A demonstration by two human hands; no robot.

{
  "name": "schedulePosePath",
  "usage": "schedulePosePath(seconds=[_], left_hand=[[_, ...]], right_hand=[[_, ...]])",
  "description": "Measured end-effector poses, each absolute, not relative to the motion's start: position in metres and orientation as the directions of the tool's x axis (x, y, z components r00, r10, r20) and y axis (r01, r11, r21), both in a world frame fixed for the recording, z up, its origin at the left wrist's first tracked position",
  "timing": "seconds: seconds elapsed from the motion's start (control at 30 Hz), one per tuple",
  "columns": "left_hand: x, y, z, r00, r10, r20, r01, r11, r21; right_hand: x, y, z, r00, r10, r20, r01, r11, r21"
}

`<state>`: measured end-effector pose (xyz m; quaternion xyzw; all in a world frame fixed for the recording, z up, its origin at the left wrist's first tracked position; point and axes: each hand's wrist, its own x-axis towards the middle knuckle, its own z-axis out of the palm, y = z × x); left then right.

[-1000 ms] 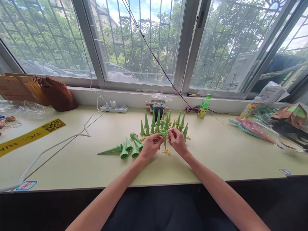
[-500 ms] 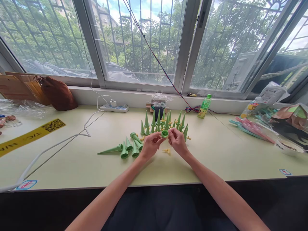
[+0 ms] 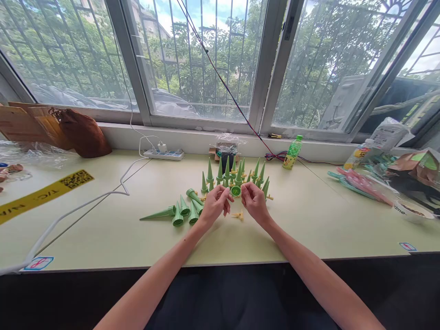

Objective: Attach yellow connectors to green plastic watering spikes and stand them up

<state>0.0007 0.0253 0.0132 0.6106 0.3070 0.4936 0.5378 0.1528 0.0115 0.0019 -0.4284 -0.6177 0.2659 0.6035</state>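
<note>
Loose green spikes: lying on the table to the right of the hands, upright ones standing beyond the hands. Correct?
Wrong side: the head view shows the loose green spikes on the table left of the left hand, not right of the right hand. The upright green spikes do stand beyond the hands.

bright daylight through windows | dim below table edge | wide-angle stretch at sides | fine detail soft

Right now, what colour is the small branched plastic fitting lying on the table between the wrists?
The small plastic fitting is yellow, seen best in the head view.
</note>
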Motion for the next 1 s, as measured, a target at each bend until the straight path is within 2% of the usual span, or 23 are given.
schedulePosePath(seconds=[0.2,0.53,1.0], left_hand=[[0.0006,0.0245,0.0148,0.471,0.871,0.138,-0.129,-0.087,0.988],[-0.0011,0.0218,0.0167,0.477,0.869,0.128,-0.133,-0.073,0.988],[-0.0014,0.0209,0.0144,0.47,0.844,0.259,-0.012,-0.288,0.958]], right_hand=[[0.1526,0.0114,-0.0011,0.051,0.843,0.535,0.238,0.51,-0.827],[0.1537,0.0108,0.0005,0.018,0.844,0.537,0.247,0.516,-0.82],[0.1561,0.0138,-0.0015,0.025,0.817,0.575,0.303,0.542,-0.784]])
